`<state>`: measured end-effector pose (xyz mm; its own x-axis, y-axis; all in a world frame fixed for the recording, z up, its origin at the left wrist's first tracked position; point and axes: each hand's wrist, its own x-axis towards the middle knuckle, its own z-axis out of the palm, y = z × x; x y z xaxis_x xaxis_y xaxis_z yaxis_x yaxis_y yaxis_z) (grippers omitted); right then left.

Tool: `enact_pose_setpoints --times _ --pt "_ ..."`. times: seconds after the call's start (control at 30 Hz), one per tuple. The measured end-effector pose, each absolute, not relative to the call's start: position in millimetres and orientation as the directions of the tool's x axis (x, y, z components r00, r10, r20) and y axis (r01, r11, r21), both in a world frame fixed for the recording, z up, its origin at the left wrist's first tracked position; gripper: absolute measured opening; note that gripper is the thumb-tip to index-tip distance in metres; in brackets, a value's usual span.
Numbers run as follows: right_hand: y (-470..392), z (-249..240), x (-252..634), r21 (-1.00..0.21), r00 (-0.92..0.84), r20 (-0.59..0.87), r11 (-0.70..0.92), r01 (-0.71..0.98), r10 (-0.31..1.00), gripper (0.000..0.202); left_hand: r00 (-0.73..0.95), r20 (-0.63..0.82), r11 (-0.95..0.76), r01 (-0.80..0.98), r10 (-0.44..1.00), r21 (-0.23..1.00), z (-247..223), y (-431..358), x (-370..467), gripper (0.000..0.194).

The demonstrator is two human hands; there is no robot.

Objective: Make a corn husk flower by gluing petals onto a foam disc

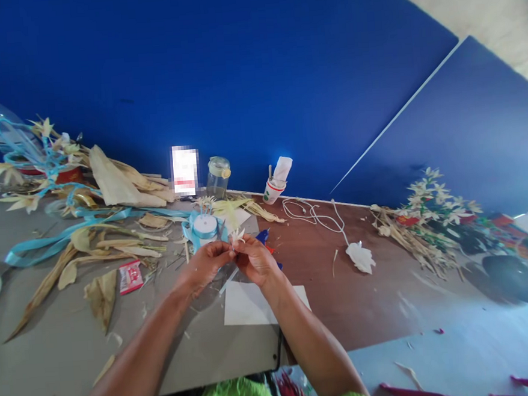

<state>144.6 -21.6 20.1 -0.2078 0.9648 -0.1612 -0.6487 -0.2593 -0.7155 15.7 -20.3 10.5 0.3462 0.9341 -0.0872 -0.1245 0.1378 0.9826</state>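
Observation:
Both of my hands meet over the table, pinching a small cream flower [236, 237] that looks made of dried husk. My left hand [209, 263] closes its fingertips at the flower's base. From the other side my right hand [256, 260] grips it too, with its petals pointing up above the fingers. Just behind my left hand is a roll of light blue ribbon [204, 226], with more small flowers standing at it. A sheet of white paper [248, 303] lies below my right hand and is partly covered by my forearm.
Dried husks [122, 178] and blue ribbon [45, 244] spread over the left side, near a red packet [130, 277]. A glass jar [218, 176] and a white cup [273, 191] stand by the blue partition. Rightward are a white cable [312, 211], crumpled tissue [361, 257] and finished-looking flower sprays [431, 198].

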Motion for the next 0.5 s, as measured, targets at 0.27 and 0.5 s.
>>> enact_pose_setpoints --times 0.27,0.5 --pt "-17 12 148 -0.709 -0.208 -0.291 -0.356 -0.608 0.934 0.024 0.296 -0.012 -0.018 0.098 0.955 0.995 1 -18 16 0.017" --pt "-23 26 159 -0.852 -0.213 -0.204 -0.281 -0.441 0.955 0.034 0.195 -0.026 0.028 -0.007 0.980 1.000 11 -19 14 0.021"
